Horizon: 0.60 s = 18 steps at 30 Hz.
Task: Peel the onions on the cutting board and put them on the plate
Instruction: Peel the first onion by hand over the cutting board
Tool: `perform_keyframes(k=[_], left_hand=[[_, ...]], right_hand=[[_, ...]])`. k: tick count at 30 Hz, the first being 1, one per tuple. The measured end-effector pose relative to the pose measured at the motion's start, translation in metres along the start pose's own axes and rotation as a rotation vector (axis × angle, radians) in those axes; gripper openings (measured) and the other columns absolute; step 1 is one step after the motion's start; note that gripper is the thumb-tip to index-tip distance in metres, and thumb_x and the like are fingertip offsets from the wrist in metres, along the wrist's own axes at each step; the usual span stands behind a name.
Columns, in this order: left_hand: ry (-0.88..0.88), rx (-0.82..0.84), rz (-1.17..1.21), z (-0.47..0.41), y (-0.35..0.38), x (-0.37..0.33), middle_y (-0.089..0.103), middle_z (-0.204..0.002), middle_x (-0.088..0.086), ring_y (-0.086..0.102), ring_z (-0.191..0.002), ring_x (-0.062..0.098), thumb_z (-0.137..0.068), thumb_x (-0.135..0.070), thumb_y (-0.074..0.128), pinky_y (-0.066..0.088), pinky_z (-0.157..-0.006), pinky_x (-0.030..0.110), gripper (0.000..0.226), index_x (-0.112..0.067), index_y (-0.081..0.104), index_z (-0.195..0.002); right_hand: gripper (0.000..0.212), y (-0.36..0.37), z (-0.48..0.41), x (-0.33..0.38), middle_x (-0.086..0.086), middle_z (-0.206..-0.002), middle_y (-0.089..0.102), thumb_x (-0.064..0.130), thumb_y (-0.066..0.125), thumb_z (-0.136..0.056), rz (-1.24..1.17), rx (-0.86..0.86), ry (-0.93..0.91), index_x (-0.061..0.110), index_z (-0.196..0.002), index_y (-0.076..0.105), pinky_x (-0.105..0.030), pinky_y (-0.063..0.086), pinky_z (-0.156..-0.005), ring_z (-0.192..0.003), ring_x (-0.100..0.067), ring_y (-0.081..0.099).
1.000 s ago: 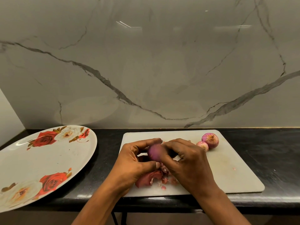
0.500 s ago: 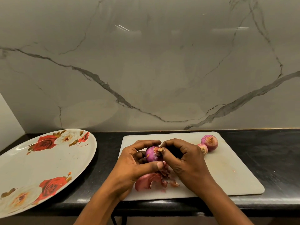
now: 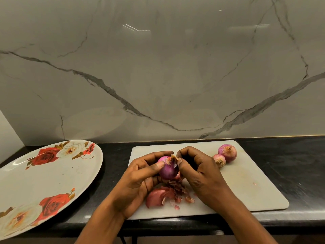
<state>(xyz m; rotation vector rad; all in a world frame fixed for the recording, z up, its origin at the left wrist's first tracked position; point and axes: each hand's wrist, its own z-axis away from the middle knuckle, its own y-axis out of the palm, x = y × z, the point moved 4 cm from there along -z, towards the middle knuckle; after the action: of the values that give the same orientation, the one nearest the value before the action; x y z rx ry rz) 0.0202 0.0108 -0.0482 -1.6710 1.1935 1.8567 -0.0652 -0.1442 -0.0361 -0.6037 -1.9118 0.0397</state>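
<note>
Above the white cutting board (image 3: 246, 187), the left hand (image 3: 139, 180) grips one red onion (image 3: 168, 169) while the right hand (image 3: 202, 173) pinches its dry tip. Two unpeeled onions (image 3: 226, 153) touch at far right; one floral plate (image 3: 44, 173) sits left.

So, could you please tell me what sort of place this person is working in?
Most likely a home kitchen: a dark stone counter against a marble-look backsplash, with a white cutting board holding red onions and peelings, and a rose-patterned plate beside it.
</note>
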Motion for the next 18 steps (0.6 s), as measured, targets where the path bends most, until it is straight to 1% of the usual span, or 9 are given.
perform_keyframes(k=[2,5,6,8,10,12,15,18], left_hand=[[-0.012,0.018,0.034,0.0,0.002,0.0,0.065,-0.137,0.026,0.067,-0.12,0.042,-0.095,-0.018,0.063,0.058,-0.103,0.047,0.045,-0.005,0.063,-0.138],[-0.015,0.003,0.055,0.0,0.002,-0.001,0.068,-0.132,0.026,0.071,-0.112,0.038,-0.094,-0.02,0.064,0.063,-0.092,0.04,0.045,-0.006,0.063,-0.137],[-0.012,-0.005,0.055,0.0,0.002,-0.001,0.069,-0.129,0.026,0.072,-0.11,0.037,-0.094,-0.02,0.065,0.064,-0.089,0.038,0.044,-0.006,0.063,-0.136],[-0.005,-0.02,0.041,0.0,0.001,-0.001,0.07,-0.128,0.025,0.072,-0.109,0.035,-0.094,-0.022,0.065,0.064,-0.087,0.035,0.044,-0.005,0.064,-0.134],[0.002,-0.042,0.024,0.0,0.0,-0.001,0.07,-0.128,0.024,0.072,-0.108,0.032,-0.094,-0.023,0.066,0.063,-0.086,0.034,0.042,-0.008,0.066,-0.132],[0.019,-0.064,0.009,0.0,-0.001,-0.001,0.07,-0.129,0.023,0.072,-0.105,0.029,-0.094,-0.023,0.066,0.063,-0.084,0.033,0.038,-0.009,0.068,-0.13],[0.05,-0.074,-0.034,-0.001,-0.001,-0.001,0.069,-0.131,0.022,0.071,-0.108,0.03,-0.096,-0.022,0.066,0.063,-0.085,0.033,0.035,-0.011,0.07,-0.129],[0.027,-0.087,-0.054,-0.001,-0.001,-0.001,0.068,-0.133,0.022,0.07,-0.114,0.034,-0.104,-0.025,0.063,0.063,-0.092,0.037,0.032,-0.01,0.071,-0.13]], right_hand=[[0.016,-0.001,0.0,0.002,0.007,-0.086,0.069,0.014,0.06,-0.104,-0.023,-0.011,-0.01,0.025,-0.097,0.07,-0.031,0.058,-0.068,-0.077,-0.006,0.063],[0.015,-0.005,0.001,0.003,0.011,-0.083,0.072,0.01,0.065,-0.1,-0.083,-0.053,0.004,0.021,-0.096,0.073,-0.021,0.054,-0.068,-0.075,-0.003,0.067],[0.012,-0.007,0.001,0.003,0.011,-0.085,0.074,0.012,0.068,-0.099,-0.094,-0.082,0.004,0.021,-0.097,0.075,-0.02,0.055,-0.069,-0.077,-0.005,0.069],[0.008,-0.01,0.003,0.004,0.009,-0.092,0.077,0.024,0.073,-0.094,-0.095,-0.124,-0.003,0.022,-0.101,0.078,-0.025,0.059,-0.071,-0.087,-0.011,0.074],[0.022,-0.009,0.003,0.006,0.01,-0.097,0.076,0.04,0.076,-0.088,-0.037,-0.119,-0.025,0.027,-0.105,0.078,-0.03,0.062,-0.073,-0.094,-0.015,0.074],[0.026,-0.008,0.003,0.007,0.015,-0.098,0.075,0.046,0.076,-0.084,0.054,-0.126,-0.079,0.031,-0.106,0.078,-0.03,0.062,-0.072,-0.093,-0.013,0.073],[0.02,-0.01,0.002,0.003,0.016,-0.095,0.076,0.037,0.077,-0.088,0.068,-0.179,-0.112,0.027,-0.105,0.082,-0.033,0.063,-0.074,-0.093,-0.012,0.074],[0.014,-0.01,0.002,-0.001,0.016,-0.094,0.076,0.024,0.075,-0.093,0.094,-0.185,-0.123,0.024,-0.106,0.082,-0.031,0.063,-0.077,-0.094,-0.011,0.074]])
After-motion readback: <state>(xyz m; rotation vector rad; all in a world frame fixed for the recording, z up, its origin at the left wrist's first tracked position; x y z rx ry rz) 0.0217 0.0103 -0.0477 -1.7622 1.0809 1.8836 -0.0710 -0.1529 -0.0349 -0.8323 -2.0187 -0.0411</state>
